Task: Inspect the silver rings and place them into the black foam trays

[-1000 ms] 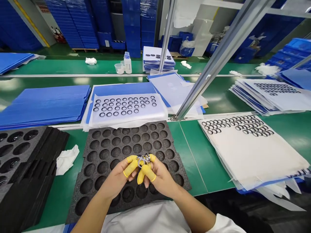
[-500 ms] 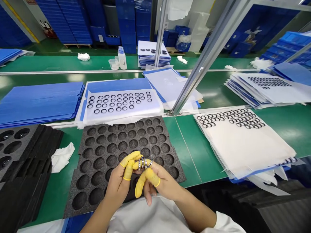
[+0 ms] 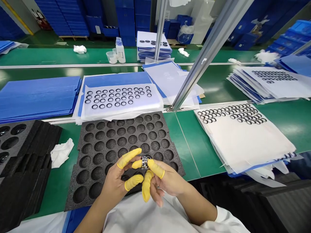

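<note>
Several shiny metal rings (image 3: 144, 162) are bunched together on a yellow-covered finger of my right hand (image 3: 162, 178), whose thumb presses against them. Beside them on the left, my left hand (image 3: 120, 178) has its thumb and forefinger spread apart, both in yellow finger covers, with nothing between them. Both hands are over the lower part of a dark foam tray (image 3: 82, 129) with round pockets. One pocket near the tray's top edge holds a ring (image 3: 120, 123). The hands hide some of the lower pockets.
Behind the tray, a white sheet (image 3: 109, 113) carries rows of black rings. Another ringed sheet (image 3: 243, 142) lies right. Foam trays (image 3: 39, 145) are stacked left beside a crumpled tissue (image 3: 62, 152). A metal post (image 3: 194, 68) slants up from the bench.
My left thumb and forefinger have parted and moved off the rings. The rings now sit closer together, with my right thumb against them. The whole view has shifted slightly.
</note>
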A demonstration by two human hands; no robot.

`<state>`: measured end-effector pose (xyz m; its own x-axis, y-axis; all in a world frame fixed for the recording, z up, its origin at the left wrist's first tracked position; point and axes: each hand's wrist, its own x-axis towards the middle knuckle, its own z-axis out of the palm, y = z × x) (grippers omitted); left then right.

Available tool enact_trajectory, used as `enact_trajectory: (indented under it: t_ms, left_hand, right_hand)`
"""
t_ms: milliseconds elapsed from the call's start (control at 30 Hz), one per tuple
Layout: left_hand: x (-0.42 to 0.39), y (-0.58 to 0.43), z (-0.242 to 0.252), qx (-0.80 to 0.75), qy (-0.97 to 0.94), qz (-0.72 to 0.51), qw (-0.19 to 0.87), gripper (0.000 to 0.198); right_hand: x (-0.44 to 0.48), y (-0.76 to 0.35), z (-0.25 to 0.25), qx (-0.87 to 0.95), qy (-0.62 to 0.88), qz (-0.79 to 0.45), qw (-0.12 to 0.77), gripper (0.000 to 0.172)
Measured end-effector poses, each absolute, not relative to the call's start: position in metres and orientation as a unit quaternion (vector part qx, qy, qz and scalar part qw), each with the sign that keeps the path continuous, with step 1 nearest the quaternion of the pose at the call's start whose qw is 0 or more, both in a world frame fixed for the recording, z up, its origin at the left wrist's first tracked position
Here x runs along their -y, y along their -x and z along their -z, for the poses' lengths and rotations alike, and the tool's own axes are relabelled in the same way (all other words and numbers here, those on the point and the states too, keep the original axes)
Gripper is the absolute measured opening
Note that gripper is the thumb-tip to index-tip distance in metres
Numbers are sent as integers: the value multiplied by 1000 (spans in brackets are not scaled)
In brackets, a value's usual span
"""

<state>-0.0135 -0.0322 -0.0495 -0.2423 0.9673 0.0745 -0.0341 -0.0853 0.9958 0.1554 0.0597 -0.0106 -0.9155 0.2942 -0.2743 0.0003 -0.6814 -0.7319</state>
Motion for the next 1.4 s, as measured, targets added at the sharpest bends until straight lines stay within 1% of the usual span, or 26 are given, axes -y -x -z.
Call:
enact_trajectory:
  t_ms: [67, 167, 233, 333, 533, 733, 800, 900, 1033, 1167, 1233, 1333, 1400]
  left_hand:
    - [30, 11, 45, -534, -459, -580, 410, 60]
    - [30, 10, 41, -548, -498, -557, 376, 52]
    - [31, 11, 41, -547, -533, -545, 345, 47]
    - [32, 11, 41, -535, -568, -545, 306, 47]
    - [32, 11, 40, -501, -588, -556, 307, 50]
    - [37, 15, 48, -526, -565, -564, 294, 49]
    - [40, 15, 50, -531, -537, -574, 317, 52]
    - [41, 11, 48, -527, -464, -593, 393, 55]
    - [40, 4, 41, -504, -364, -607, 495, 50]
    - [40, 4, 38, -507, -307, -606, 530, 45]
    - [40, 7, 40, -492, -314, -602, 546, 47]
    - [38, 10, 42, -456, -339, -589, 574, 53]
    - [36, 10, 42, -448, -353, -584, 578, 53]
  right_hand:
    - [-59, -155, 8, 400, 187, -894, 75, 70]
    - [-58, -156, 5, 412, 175, -892, 63, 68]
    - [-58, -156, 4, 418, 167, -891, 61, 65]
    - [-57, -158, 4, 428, 169, -886, 61, 59]
    - [-56, -160, 3, 447, 166, -877, 61, 54]
    - [-60, -159, 1, 436, 168, -881, 71, 52]
    - [-60, -159, 1, 451, 171, -872, 83, 53]
    - [-57, -159, 4, 521, 175, -829, 106, 55]
    - [-57, -162, 12, 665, 155, -721, 119, 60]
    - [-64, -165, 17, 760, 121, -626, 125, 62]
    - [-68, -166, 19, 785, 112, -597, 119, 58]
    - [-72, -166, 21, 808, 103, -572, 94, 44]
    - [-74, -166, 21, 819, 106, -558, 81, 37]
